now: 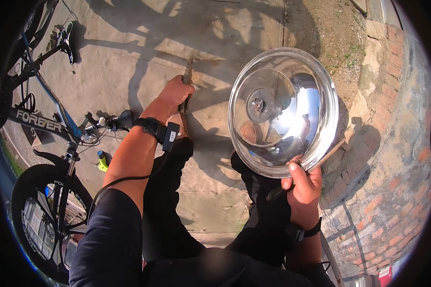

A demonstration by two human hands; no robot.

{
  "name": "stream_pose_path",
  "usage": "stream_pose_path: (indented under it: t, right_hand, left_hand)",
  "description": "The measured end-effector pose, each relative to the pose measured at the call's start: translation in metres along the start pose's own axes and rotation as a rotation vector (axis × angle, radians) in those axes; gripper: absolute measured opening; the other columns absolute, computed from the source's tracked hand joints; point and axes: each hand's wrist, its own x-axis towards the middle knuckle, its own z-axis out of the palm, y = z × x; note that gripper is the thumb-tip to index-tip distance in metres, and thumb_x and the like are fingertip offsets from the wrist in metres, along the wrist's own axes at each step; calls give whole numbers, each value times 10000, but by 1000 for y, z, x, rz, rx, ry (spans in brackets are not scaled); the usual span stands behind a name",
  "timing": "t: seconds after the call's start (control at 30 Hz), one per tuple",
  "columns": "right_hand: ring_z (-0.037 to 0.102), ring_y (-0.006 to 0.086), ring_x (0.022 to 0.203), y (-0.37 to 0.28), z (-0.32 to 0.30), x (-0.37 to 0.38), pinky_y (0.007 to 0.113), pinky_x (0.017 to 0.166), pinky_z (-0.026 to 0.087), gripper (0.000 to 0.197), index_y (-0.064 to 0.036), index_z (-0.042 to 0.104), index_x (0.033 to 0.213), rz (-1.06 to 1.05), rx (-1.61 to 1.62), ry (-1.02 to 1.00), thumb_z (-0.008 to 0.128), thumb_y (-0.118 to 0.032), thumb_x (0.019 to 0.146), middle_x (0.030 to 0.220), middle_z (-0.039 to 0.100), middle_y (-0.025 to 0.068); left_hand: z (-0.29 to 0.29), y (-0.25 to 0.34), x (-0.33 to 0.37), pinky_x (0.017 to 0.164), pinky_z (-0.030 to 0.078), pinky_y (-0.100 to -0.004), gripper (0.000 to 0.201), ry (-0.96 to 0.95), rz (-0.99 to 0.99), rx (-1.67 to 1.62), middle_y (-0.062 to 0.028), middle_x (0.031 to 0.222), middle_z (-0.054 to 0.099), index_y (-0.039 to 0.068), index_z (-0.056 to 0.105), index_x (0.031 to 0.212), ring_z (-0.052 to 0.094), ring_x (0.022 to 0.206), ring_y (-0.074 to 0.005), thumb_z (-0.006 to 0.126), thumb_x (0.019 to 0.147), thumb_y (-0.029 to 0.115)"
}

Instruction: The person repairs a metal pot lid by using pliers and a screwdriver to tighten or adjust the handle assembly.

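Note:
My right hand (302, 186) is closed on the near rim of a shiny round domed pot lid (316, 95). A round fitting with a small bolt-like piece (258, 104) sits left of the lid's middle. The same hand also holds a thin brownish rod (331, 154) slanting up to the right past the rim; a dark end (275, 193) shows below the fingers. To the left, my left hand (176, 92) is wrapped round a narrow, worn tool (188, 72) with a tapered tip pointing away from me. Its exact kind is unclear. Tool and lid are apart.
A bicycle (57, 115) stands along the left, its handlebar reaching toward my left forearm. A small yellow-green object (102, 161) lies near its front wheel. A low brick wall (388, 205) runs along the right. My dark-trousered legs frame the concrete ground (215, 177).

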Motion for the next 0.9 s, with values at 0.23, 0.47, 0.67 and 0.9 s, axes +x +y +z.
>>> stream_pose_path:
  t: [0.23,0.47,0.67,0.9]
  right_hand:
    - [547,91,575,-125,35,-100,237,521,463,109,-36,612,1040,38,-70,-201,656,-68,947,879,630,32]
    - [563,114,535,-242,66,-190,257,486,475,111,-25,604,1041,51,-150,-577,646,-56,944,876,657,81]
    - [557,129,500,-285,96,-205,258,458,469,117,-2,612,1010,110,-279,-930,660,-88,948,845,663,133]
    - [524,81,505,-296,159,-234,214,460,428,188,-40,607,969,151,-750,-1303,717,-185,920,834,631,64]
  left_hand:
    - [-39,51,-232,732,565,-345,199,-139,-31,-705,-82,1015,668,55,581,1098,654,855,-176,668,980,190]
    - [-84,71,-447,804,564,-350,219,-77,328,-1170,-100,1126,696,59,589,1147,683,975,-201,678,963,141]
    - [-76,61,-575,857,574,-417,306,128,576,-1339,-124,990,683,4,589,1109,698,927,-261,745,884,143]
    - [10,25,-716,757,596,-420,292,542,680,-1520,-113,843,682,-26,632,1004,708,768,-256,761,848,184]
